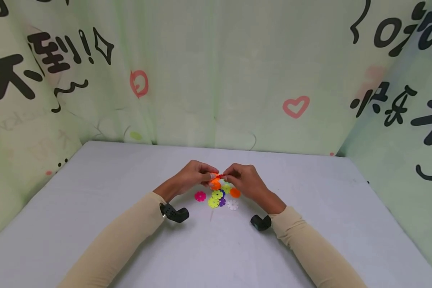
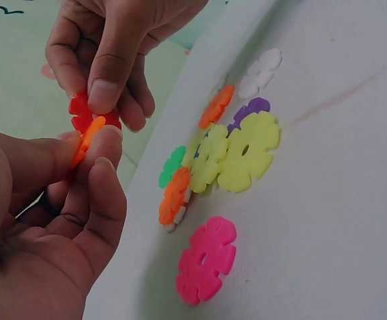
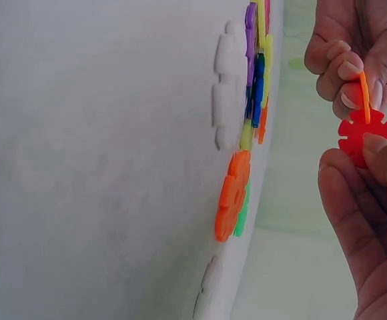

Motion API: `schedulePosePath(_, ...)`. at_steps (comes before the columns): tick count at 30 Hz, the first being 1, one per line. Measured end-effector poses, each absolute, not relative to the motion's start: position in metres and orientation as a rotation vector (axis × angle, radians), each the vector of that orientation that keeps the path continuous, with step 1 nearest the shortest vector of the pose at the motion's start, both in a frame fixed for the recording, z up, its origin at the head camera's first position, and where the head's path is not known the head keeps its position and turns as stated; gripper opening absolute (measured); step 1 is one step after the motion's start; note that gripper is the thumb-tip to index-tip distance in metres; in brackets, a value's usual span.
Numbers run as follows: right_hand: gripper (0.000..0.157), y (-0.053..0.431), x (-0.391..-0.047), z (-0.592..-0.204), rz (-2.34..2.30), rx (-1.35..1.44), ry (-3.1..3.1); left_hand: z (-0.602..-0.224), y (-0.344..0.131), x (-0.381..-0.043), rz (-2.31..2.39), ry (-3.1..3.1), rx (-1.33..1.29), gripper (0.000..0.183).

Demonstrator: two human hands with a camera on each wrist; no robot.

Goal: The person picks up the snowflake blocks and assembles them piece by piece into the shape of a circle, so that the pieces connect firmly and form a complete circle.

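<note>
Above the loose pieces, my left hand (image 1: pixel 192 175) pinches an orange flower-shaped plastic disc (image 2: pixel 89 140) between thumb and fingers. Facing it, my right hand (image 1: pixel 247 182) pinches a red notched disc (image 3: pixel 360 139) by its edge. In the right wrist view the orange disc stands edge-on, crosswise to the red one, and meets its upper rim at a notch. Fingers cover parts of both discs, so how deep the notches sit in each other cannot be seen. Both hands are raised off the table.
Below the hands lie loose discs: pink (image 1: pixel 200 196), yellow (image 1: pixel 213 203), purple (image 1: pixel 222 202), white (image 1: pixel 232 205), orange (image 1: pixel 235 193) and green (image 2: pixel 172 167). Some overlap. A white cloth covers the table (image 1: pixel 129 248). Printed pale green curtains (image 1: pixel 216 80) hang behind and at both sides.
</note>
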State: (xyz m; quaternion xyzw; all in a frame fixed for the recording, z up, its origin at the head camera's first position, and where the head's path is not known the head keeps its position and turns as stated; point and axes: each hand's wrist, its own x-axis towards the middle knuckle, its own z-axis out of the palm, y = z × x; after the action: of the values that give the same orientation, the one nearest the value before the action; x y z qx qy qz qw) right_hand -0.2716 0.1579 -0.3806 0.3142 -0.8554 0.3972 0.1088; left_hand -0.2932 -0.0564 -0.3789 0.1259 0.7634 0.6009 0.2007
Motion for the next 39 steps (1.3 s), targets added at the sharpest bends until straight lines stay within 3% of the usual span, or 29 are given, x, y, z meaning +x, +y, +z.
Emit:
schedulePosePath(7, 0.008, 0.166, -0.271, -0.381, 1.136, 0.859, -2.567, -0.383, -0.055, -0.29, 1.677, 2.144, 0.431, 0.032)
schedulePosePath(23, 0.009, 0.167, -0.272, -0.384, 1.232, 0.913, -2.532, -0.385, -0.044, -0.289, 1.699, 2.109, 0.24, 0.04)
schedulePosePath(39, 0.011, 0.166, -0.273, -0.385, 1.264, 0.93, -2.523, -0.377, -0.041, -0.286, 1.639, 2.039, 0.232, 0.031)
